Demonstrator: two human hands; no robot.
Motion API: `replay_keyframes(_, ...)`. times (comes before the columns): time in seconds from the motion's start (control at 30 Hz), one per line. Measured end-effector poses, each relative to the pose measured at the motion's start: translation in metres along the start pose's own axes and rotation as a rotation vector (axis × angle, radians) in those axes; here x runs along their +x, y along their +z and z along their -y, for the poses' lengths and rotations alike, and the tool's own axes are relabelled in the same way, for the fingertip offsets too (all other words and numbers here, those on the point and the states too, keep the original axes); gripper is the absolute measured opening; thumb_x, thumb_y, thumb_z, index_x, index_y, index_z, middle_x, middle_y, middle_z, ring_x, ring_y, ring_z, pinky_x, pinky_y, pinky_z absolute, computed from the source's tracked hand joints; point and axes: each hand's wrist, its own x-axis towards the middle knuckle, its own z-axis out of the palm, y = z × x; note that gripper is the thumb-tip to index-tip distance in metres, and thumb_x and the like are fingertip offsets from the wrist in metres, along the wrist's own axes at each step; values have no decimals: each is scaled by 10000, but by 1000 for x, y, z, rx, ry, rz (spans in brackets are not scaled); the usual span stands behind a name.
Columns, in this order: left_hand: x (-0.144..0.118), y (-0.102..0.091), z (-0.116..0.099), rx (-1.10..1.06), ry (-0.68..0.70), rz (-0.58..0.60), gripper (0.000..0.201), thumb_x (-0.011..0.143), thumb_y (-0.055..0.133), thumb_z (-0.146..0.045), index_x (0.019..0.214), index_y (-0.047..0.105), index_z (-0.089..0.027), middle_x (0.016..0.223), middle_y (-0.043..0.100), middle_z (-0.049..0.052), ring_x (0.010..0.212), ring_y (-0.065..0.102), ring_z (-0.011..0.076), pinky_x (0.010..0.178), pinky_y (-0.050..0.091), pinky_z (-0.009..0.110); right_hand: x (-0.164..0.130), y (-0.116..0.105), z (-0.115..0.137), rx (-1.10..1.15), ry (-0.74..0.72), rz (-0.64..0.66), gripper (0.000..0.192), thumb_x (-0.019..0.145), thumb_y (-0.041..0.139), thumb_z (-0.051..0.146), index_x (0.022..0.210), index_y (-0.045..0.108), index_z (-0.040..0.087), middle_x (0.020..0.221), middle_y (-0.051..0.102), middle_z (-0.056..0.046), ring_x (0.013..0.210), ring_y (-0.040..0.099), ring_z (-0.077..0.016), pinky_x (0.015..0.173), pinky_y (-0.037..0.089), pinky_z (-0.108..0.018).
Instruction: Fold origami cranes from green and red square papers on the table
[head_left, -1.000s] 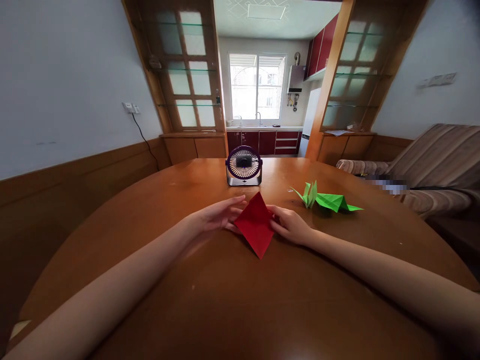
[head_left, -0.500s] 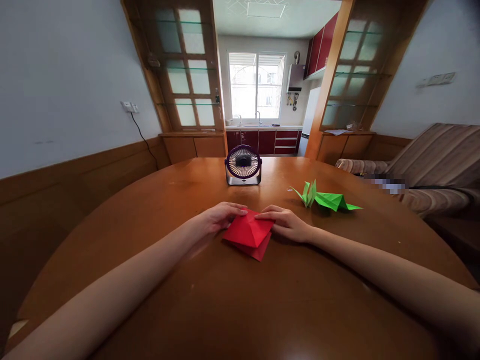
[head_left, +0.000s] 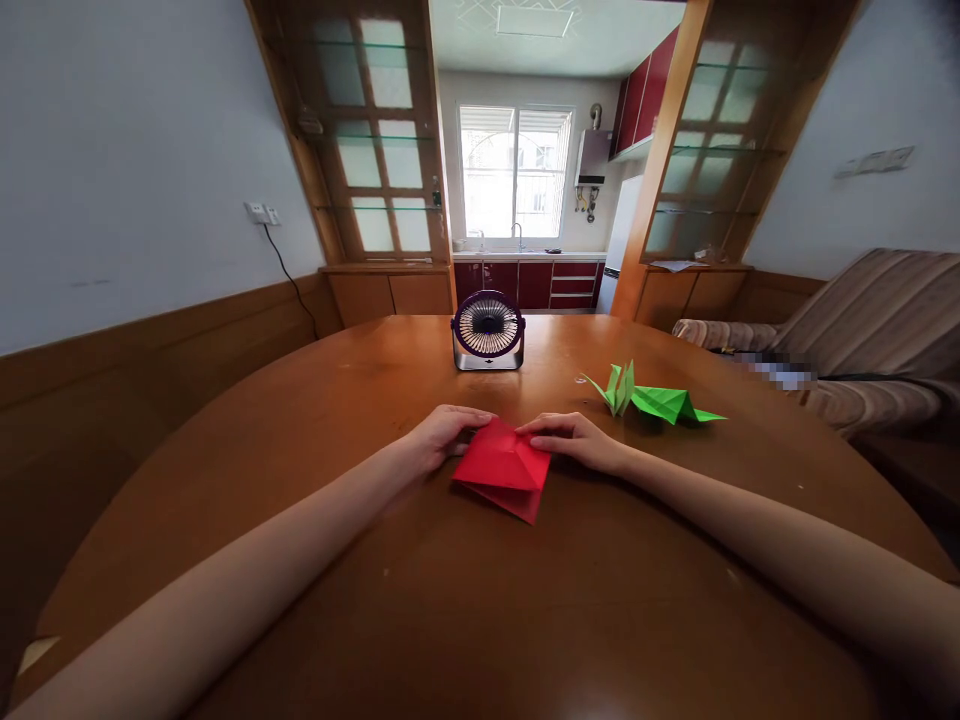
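Fingers of my left hand [head_left: 441,437] clamp the far left edge of the red origami paper [head_left: 501,462], and those of my right hand [head_left: 583,442] press together on its far right edge. It sits between both hands on the wooden bench [head_left: 480,610], its near flaps slightly parted.

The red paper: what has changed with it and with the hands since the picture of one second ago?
The red paper was a diamond; now its far tip sits lower in the view and its near side shows two layers with a gap. The left hand has brought its raised finger to the far edge; the right hand has fingers on top. The fan and green folded paper stayed.
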Motion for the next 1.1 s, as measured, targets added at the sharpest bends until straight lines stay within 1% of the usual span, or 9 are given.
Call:
replay_keyframes(0.13,3,-1,5,30,60,-50,257,635,760,-193,882,737,-131,849,719,79,630,599,133,541,425,232,2,5,-7,-18,52,-57,421,832,665,415,1179,642,179,1002,673,-48,840,591,-145,755,480,-291)
replay_keyframes(0.27,6,-1,11,98,159,-79,307,645,745,-219,939,710,-140,842,708,68,603,579,133,564,418,254,3,6,-12,-125,35,-122,433,830,667,418,1170,632,152,761,605,11,646,510,-100,600,422,-233)
replay_keyframes(0.4,7,1,17,201,305,-112,251,701,702,-211,946,666,-168,803,680,38,701,595,169,688,447,285,1,6,-13,-234,15,-136,401,856,639,406,1166,624,152,737,588,14,632,498,-104,584,414,-233)
replay_keyframes(0.47,6,0,19,375,417,-142,198,740,671,-200,938,662,-192,810,666,36,788,599,199,791,447,319,0,7,-11,-328,-24,-144,360,873,622,378,1149,631,147,811,623,-17,687,526,-119,629,440,-251)
replay_keyframes(0.53,4,1,19,681,562,-139,119,793,618,-203,898,673,-206,911,665,56,926,589,233,900,424,359,-1,7,-10,-448,-72,-147,306,890,602,343,1123,644,150,878,638,-45,730,546,-133,674,458,-272)
replay_keyframes(0.6,0,3,19,989,681,-126,136,841,553,-203,881,683,-208,1071,646,79,1070,550,260,979,394,395,-1,9,-8,-555,-113,-137,260,904,581,307,1105,652,157,902,632,-58,762,563,-147,705,471,-289)
replay_keyframes(0.7,-8,10,17,1215,761,-120,202,873,508,-201,979,680,-187,1262,576,115,1202,486,287,1048,348,435,-2,11,-7,-653,-157,-120,225,910,565,256,1092,657,163,914,617,-70,832,580,-169,766,483,-317)
replay_keyframes(0.83,-18,24,21,1270,794,-26,292,892,496,-249,1123,645,-151,1324,548,151,1259,462,302,1105,291,438,-1,10,-9,-645,-159,-136,191,891,585,248,1038,672,162,905,589,-62,784,566,-151,741,490,-307)
replay_keyframes(1.1,-11,28,40,1173,643,81,445,958,372,-324,1326,516,-119,1469,430,143,1392,348,260,1163,239,411,3,1,-19,-460,-36,-213,148,827,653,281,877,676,143,819,570,-23,636,506,-102,602,451,-245)
